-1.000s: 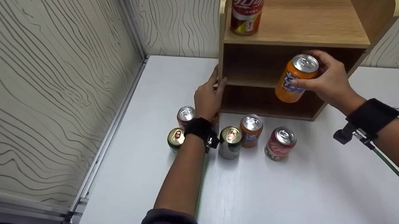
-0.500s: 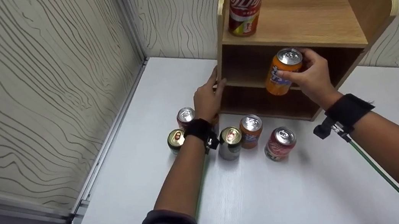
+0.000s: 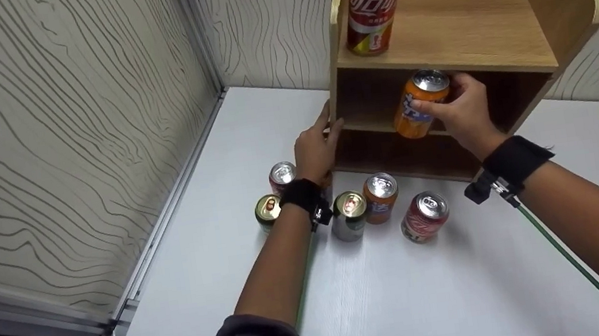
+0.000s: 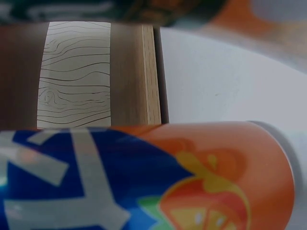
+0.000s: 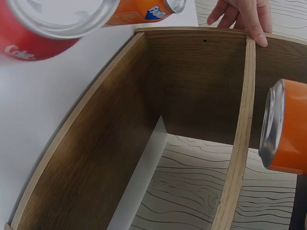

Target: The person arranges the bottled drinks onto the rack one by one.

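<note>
My right hand (image 3: 468, 111) grips an orange soda can (image 3: 412, 112), thumb across its front. It is held slightly tilted before the middle compartment of the wooden shelf unit (image 3: 466, 24). In the right wrist view, the end of this orange can (image 5: 292, 127) is near the edge of the dividing board (image 5: 247, 91). My left hand (image 3: 313, 151) holds the unit's left side panel, its thumb over the front edge in the right wrist view and its fingers along the outside. Below the left wrist, an orange can (image 4: 230, 163) fills the left wrist view.
A red cola can (image 3: 374, 8) stands on the unit's top board. On the white table (image 3: 397, 294) are a pink-red can (image 3: 425, 221), an orange can (image 3: 380, 203), a silver-green can (image 3: 349, 225), a green can (image 3: 267, 210) and a dark red can (image 3: 282, 176).
My right hand has carried the orange can leftward and a little up, closer to the middle compartment. My left hand keeps its place on the side panel.
</note>
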A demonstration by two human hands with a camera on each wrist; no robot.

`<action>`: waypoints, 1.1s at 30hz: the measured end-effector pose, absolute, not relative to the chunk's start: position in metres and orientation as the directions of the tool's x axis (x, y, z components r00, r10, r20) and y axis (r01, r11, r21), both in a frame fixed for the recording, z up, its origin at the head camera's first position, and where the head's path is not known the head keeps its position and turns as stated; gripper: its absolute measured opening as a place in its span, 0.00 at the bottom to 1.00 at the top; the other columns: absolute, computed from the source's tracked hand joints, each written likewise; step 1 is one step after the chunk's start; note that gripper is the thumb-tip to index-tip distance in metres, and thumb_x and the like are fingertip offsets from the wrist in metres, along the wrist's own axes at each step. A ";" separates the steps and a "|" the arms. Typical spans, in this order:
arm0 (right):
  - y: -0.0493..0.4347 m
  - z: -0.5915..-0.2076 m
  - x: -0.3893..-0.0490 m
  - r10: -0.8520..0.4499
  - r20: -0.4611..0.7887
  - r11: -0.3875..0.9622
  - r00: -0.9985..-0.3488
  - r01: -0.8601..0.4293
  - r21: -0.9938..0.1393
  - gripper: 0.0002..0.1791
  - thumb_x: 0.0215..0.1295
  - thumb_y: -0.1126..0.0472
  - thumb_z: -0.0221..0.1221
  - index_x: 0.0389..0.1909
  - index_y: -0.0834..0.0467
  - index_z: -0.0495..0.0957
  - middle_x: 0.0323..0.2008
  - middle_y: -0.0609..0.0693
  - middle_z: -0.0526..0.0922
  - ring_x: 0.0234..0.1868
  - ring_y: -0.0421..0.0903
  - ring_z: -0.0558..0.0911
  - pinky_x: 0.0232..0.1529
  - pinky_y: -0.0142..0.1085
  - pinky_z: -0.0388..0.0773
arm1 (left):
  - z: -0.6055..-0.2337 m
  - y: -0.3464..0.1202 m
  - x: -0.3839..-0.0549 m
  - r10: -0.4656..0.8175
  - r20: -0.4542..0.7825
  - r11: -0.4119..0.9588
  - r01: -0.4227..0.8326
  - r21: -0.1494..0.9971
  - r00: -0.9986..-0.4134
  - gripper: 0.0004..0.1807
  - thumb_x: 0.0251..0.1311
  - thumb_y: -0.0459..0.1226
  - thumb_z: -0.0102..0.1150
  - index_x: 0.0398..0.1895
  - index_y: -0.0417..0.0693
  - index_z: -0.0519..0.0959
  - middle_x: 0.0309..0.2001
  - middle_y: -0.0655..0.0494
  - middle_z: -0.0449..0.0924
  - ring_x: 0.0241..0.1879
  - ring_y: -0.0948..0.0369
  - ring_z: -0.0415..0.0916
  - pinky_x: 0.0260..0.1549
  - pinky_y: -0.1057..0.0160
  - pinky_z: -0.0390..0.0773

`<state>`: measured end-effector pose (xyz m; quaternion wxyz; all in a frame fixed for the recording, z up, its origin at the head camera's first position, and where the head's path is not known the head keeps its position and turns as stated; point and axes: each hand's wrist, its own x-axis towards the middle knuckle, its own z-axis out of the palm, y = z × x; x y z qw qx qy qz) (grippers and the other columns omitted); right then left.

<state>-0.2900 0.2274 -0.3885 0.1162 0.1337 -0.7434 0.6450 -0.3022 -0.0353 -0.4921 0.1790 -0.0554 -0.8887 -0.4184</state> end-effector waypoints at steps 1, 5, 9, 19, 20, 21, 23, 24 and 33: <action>0.226 -0.388 -0.291 -0.048 0.344 0.131 -0.938 -0.347 -0.929 0.26 0.56 0.72 0.75 0.55 0.57 0.79 0.46 0.41 0.88 0.49 0.38 0.87 0.51 0.24 0.84 | -0.492 -0.036 -0.302 -0.052 0.362 0.643 0.246 0.726 -0.931 0.31 0.78 0.56 0.52 0.80 0.62 0.67 0.56 0.49 0.90 0.46 0.57 0.92 0.46 0.58 0.89; 0.220 -0.386 -0.295 -0.048 0.343 0.146 -0.938 -0.346 -0.927 0.25 0.57 0.71 0.75 0.54 0.57 0.80 0.46 0.41 0.88 0.48 0.39 0.88 0.51 0.25 0.84 | -0.492 -0.036 -0.303 -0.058 0.356 0.639 0.240 0.731 -0.933 0.31 0.78 0.57 0.52 0.80 0.62 0.67 0.54 0.50 0.90 0.45 0.57 0.92 0.46 0.58 0.89; 0.213 -0.386 -0.298 -0.070 0.348 0.132 -0.935 -0.355 -0.926 0.25 0.57 0.70 0.76 0.55 0.58 0.80 0.47 0.42 0.88 0.49 0.39 0.88 0.52 0.25 0.84 | -0.492 -0.038 -0.304 -0.067 0.354 0.640 0.232 0.733 -0.933 0.31 0.77 0.57 0.53 0.80 0.63 0.67 0.54 0.50 0.90 0.45 0.58 0.92 0.46 0.58 0.89; 0.194 -0.389 -0.305 -0.112 0.361 0.114 -0.926 -0.373 -0.921 0.23 0.56 0.73 0.74 0.53 0.60 0.81 0.45 0.41 0.89 0.48 0.39 0.88 0.51 0.27 0.85 | -0.493 -0.036 -0.303 -0.066 0.341 0.638 0.223 0.737 -0.938 0.31 0.78 0.57 0.52 0.80 0.64 0.67 0.55 0.51 0.90 0.46 0.58 0.92 0.47 0.59 0.89; 0.193 -0.389 -0.306 -0.115 0.362 0.114 -0.925 -0.375 -0.920 0.24 0.56 0.73 0.74 0.54 0.60 0.81 0.46 0.41 0.89 0.49 0.39 0.88 0.52 0.27 0.85 | -0.493 -0.035 -0.303 -0.066 0.341 0.639 0.223 0.736 -0.938 0.31 0.77 0.57 0.52 0.80 0.64 0.67 0.55 0.51 0.90 0.46 0.58 0.92 0.47 0.59 0.89; 0.191 -0.389 -0.306 -0.119 0.362 0.116 -0.925 -0.375 -0.920 0.25 0.57 0.72 0.74 0.55 0.60 0.80 0.47 0.41 0.88 0.50 0.39 0.88 0.53 0.27 0.84 | -0.493 -0.035 -0.303 -0.068 0.343 0.644 0.222 0.733 -0.937 0.31 0.77 0.58 0.52 0.80 0.64 0.67 0.55 0.51 0.90 0.46 0.58 0.92 0.47 0.59 0.89; 0.187 -0.387 -0.309 -0.131 0.363 0.136 -0.922 -0.380 -0.915 0.26 0.58 0.70 0.74 0.58 0.62 0.79 0.49 0.40 0.87 0.52 0.38 0.87 0.55 0.27 0.83 | -0.493 -0.035 -0.303 -0.075 0.347 0.649 0.218 0.729 -0.935 0.31 0.77 0.58 0.52 0.80 0.65 0.67 0.55 0.51 0.90 0.46 0.59 0.92 0.47 0.59 0.88; 0.185 -0.387 -0.310 -0.139 0.362 0.151 -0.922 -0.381 -0.912 0.28 0.59 0.69 0.74 0.60 0.62 0.78 0.49 0.40 0.86 0.52 0.37 0.86 0.55 0.27 0.83 | -0.493 -0.035 -0.303 -0.078 0.347 0.650 0.217 0.728 -0.935 0.31 0.77 0.58 0.52 0.80 0.65 0.67 0.55 0.51 0.90 0.46 0.59 0.92 0.47 0.58 0.88; 0.171 -0.388 -0.320 -0.164 0.312 0.252 -0.936 -0.345 -0.904 0.37 0.62 0.63 0.73 0.70 0.64 0.71 0.58 0.45 0.82 0.58 0.37 0.82 0.67 0.35 0.79 | -0.492 -0.035 -0.304 -0.071 0.340 0.642 0.218 0.735 -0.938 0.32 0.76 0.58 0.52 0.79 0.65 0.68 0.54 0.52 0.91 0.45 0.59 0.92 0.46 0.59 0.88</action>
